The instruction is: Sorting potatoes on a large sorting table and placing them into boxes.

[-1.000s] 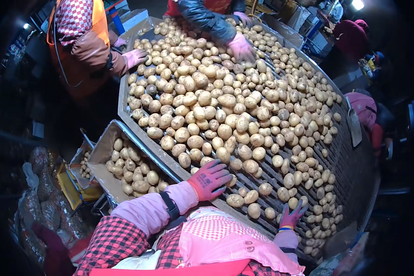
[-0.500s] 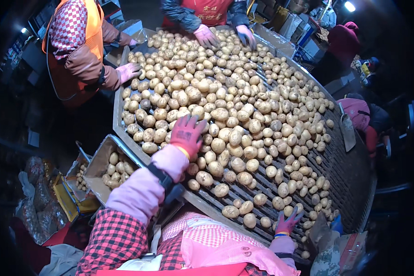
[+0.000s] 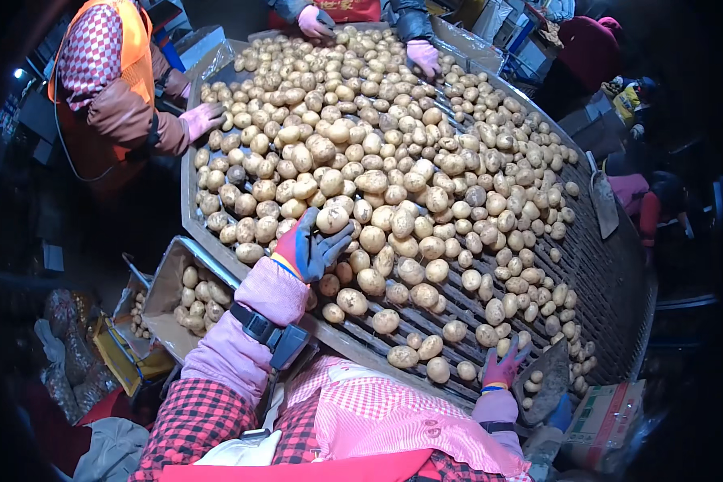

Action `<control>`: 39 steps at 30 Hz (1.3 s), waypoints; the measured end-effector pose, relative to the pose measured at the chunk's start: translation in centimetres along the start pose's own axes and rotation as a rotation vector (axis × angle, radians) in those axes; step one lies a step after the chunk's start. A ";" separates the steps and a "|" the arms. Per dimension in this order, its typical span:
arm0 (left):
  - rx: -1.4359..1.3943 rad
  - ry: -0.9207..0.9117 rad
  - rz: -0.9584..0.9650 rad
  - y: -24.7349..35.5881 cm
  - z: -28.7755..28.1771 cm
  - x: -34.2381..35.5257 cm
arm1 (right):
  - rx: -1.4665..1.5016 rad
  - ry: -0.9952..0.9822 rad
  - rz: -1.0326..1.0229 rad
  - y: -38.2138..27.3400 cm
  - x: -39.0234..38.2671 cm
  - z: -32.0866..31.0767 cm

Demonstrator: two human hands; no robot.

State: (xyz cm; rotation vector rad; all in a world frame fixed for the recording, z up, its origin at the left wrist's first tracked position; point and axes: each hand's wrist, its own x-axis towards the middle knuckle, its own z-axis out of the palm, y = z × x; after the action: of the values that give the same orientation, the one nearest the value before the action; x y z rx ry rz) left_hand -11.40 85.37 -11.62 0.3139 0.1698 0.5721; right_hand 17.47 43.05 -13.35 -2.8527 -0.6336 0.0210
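Palm turned up, my left hand [image 3: 308, 247], in a red and grey glove, holds a potato [image 3: 332, 219] at the near left of the sorting table. Many more pale yellow potatoes [image 3: 394, 145] lie heaped across the slatted table top [image 3: 454, 301]. At the near right, my right hand [image 3: 503, 368] in a pink glove has its fingers spread beside a few potatoes and looks to be holding nothing. A scoop-like plate [image 3: 548, 377] with small potatoes on it is just right of that hand.
A carton of potatoes [image 3: 173, 297] stands by the table's left edge. Co-workers' gloved hands [image 3: 203, 120] reach in from the left and far sides. A flat scoop [image 3: 603, 205] rests along the right rim. A cardboard box [image 3: 606, 422] stands at the lower right.
My left hand has turned from palm down to palm up and now holds a potato. A co-worker's hand at the far side has lifted back. The scoop-like plate near my right hand has tilted.
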 end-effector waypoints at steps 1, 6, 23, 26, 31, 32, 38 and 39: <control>-0.030 -0.010 0.000 -0.1 -0.5 -0.3 | -0.016 -0.009 -0.021 -0.1 0.0 -0.2; 0.278 -0.018 0.056 -0.6 0.0 -1.0 | -0.061 -0.013 -0.061 -0.1 0.2 -0.4; 0.235 0.195 0.384 -1.7 3.0 -2.9 | -0.060 0.059 -0.274 -2.8 0.5 -1.4; -0.324 0.265 0.270 -1.0 2.3 -3.6 | 0.023 0.094 -0.431 -4.9 1.4 -2.4; -0.394 0.262 0.321 -0.8 1.6 -5.4 | 0.279 -0.011 -0.550 -7.2 2.7 -2.5; -0.421 0.256 0.333 -0.9 1.4 -5.8 | 0.274 -0.011 -0.622 -7.5 2.8 -2.5; -0.153 0.269 0.541 -1.2 1.4 -8.4 | 0.355 -0.095 -0.669 -9.4 2.9 -2.2; 0.130 0.353 0.630 -1.5 2.8 -9.1 | 0.363 -0.108 -0.676 -9.5 3.0 -2.2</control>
State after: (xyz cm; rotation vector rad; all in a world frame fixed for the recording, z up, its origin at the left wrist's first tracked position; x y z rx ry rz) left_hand -17.49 78.50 -8.88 0.3927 0.4576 1.2445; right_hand 16.32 52.26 -9.07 -2.1830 -1.4158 0.1617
